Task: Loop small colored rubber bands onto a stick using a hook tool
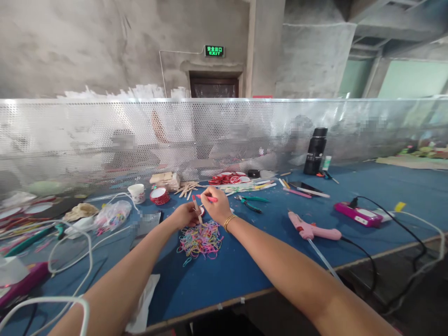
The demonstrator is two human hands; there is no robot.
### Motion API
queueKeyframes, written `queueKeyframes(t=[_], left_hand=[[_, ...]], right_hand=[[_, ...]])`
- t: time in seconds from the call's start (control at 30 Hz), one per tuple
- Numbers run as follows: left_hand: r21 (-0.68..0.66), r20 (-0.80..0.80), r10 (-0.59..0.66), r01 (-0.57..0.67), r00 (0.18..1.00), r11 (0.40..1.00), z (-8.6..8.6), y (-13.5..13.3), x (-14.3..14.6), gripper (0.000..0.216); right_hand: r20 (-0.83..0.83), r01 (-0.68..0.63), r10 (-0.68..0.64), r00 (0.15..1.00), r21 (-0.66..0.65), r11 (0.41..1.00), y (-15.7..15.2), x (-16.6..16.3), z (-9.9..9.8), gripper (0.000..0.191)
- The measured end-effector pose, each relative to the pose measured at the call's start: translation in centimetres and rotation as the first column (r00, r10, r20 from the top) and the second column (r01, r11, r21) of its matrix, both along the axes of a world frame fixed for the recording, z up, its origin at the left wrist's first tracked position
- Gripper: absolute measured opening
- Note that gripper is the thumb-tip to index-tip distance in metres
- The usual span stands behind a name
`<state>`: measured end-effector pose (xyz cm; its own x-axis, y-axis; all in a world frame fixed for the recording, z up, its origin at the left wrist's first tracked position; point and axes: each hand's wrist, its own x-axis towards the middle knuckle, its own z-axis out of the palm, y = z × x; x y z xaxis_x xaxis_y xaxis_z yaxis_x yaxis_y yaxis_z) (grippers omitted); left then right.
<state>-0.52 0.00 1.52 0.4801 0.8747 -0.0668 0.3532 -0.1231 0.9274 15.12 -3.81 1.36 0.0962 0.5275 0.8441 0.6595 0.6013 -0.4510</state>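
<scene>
Left hand: pinching 1 pale stick, reddish at its top, above the heap of coloured bands. Right hand: gripping 1 red pen, tip at the stick; contact cannot be confirmed. Step in hand, as judged: colouring the stick's end. Next move likely calls for a steady stick and controlled strokes.

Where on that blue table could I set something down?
Bare tabletop lies between the colourful bands and the near edge, and at right beyond the magenta power strip. The left side is crowded with white cables and a plastic bag.
</scene>
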Motion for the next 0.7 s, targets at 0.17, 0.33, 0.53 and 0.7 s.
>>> queueKeyframes(t=[0.17,0.33,0.53,0.7], left_hand=[[0.001,0.001,-0.006,0.006,1.0,1.0,-0.21,0.28,-0.11,0.042],[-0.007,0.009,-0.014,0.014,1.0,1.0,-0.3,0.42,-0.2,0.043],[-0.022,0.008,-0.017,0.017,1.0,1.0,-0.3,0.4,-0.21,0.043],[-0.029,0.009,-0.021,0.021,1.0,0.999,-0.3,0.43,-0.21,0.045]], right_hand=[[0.033,-0.022,0.022,0.999,0.011,1.0,-0.21,-0.26,0.08,0.014],[0.027,0.0,0.0,1.0,-0.001,1.0,0.03,-0.1,-0.08,0.015],[0.027,-0.023,0.023,0.999,-0.009,1.0,-0.03,-0.17,-0.13,0.015],[0.018,-0.018,0.019,1.0,-0.029,0.999,-0.19,-0.2,0.04,0.016]])
